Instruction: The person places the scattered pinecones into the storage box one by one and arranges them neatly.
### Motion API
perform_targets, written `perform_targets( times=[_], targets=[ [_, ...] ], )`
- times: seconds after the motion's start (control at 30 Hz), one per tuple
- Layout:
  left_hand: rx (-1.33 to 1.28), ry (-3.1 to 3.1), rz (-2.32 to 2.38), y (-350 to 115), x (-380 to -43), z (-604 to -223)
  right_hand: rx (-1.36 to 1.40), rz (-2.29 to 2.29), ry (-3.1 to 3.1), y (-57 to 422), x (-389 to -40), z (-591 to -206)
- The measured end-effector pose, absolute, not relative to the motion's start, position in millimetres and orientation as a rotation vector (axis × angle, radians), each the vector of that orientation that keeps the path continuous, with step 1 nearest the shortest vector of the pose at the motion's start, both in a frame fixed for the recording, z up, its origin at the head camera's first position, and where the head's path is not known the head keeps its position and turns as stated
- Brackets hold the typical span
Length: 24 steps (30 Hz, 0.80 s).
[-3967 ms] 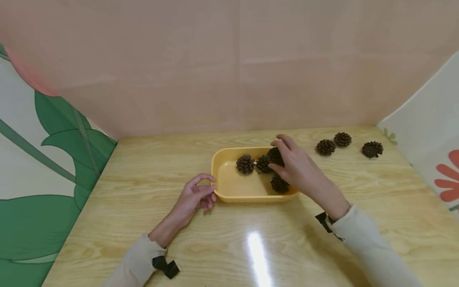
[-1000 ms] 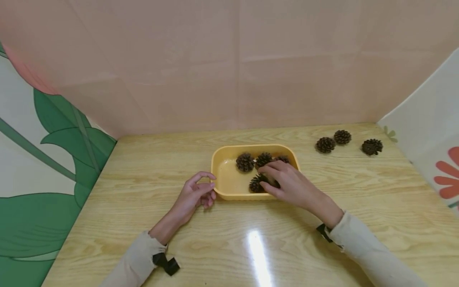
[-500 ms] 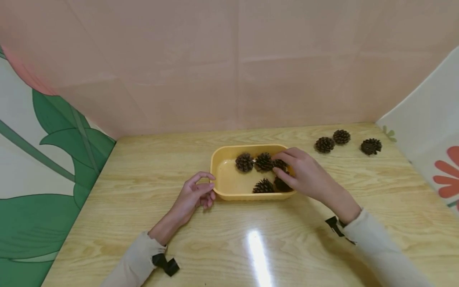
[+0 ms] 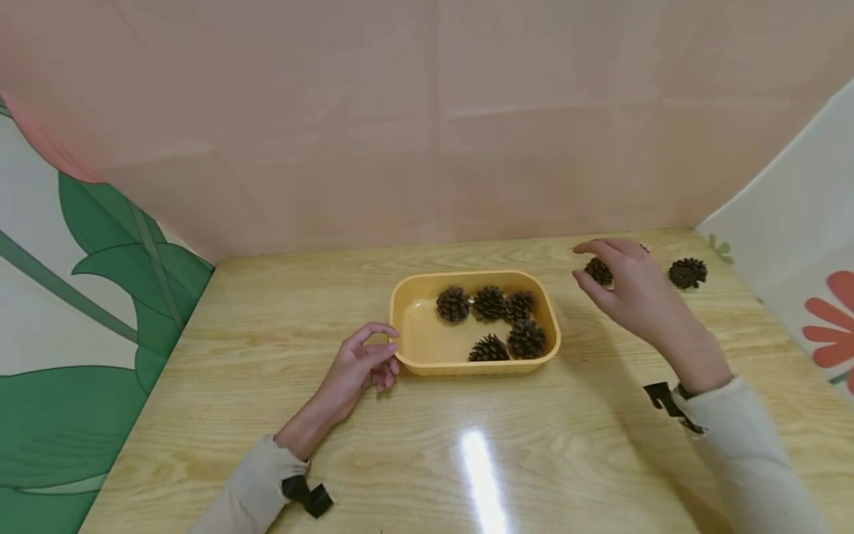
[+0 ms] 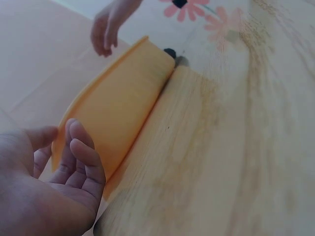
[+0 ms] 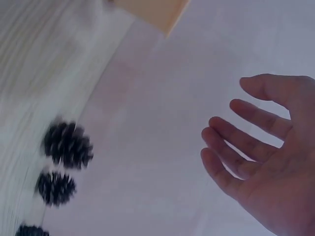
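A yellow plastic tray (image 4: 460, 368) holds several brown pine cones (image 4: 527, 339), gathered toward its back and right side. My left hand (image 4: 360, 365) is at the tray's left end, its thumb and forefinger on the rim and the other fingers curled beside the outer wall. Above the table to the right of the tray, my right hand (image 4: 637, 293) has its thumb and fingers spread with nothing between them. Behind that hand one pine cone (image 4: 599, 271) shows between finger and thumb, and another is nearly hidden. The right wrist view shows these loose cones (image 6: 67, 144) apart from the fingers.
Farther right on the wooden table (image 4: 267, 297) lies a third loose pine cone (image 4: 687, 274). A pinkish cloth wall (image 4: 333, 148) rises along the back edge. Printed panels with leaves (image 4: 67, 415) and red flowers (image 4: 834, 326) flank the table.
My right hand has let go of a pine cone at the tray's right side and moved right to the loose cones. One cone has shifted left along the tray's front. The left hand stays put.
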<state>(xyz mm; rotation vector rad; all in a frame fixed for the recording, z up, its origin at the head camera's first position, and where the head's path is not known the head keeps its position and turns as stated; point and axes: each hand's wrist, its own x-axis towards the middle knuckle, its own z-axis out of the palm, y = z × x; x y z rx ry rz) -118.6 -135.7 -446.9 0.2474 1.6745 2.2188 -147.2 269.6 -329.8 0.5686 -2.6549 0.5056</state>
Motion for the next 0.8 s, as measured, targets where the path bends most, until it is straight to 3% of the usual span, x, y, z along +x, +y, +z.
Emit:
perform_targets(
  times=[0.8],
  targets=[
    [0.242, 1.663, 2.222, -135, -119, -447, 0.378, 0.48, -2.725, 321, -162, -332]
  ],
)
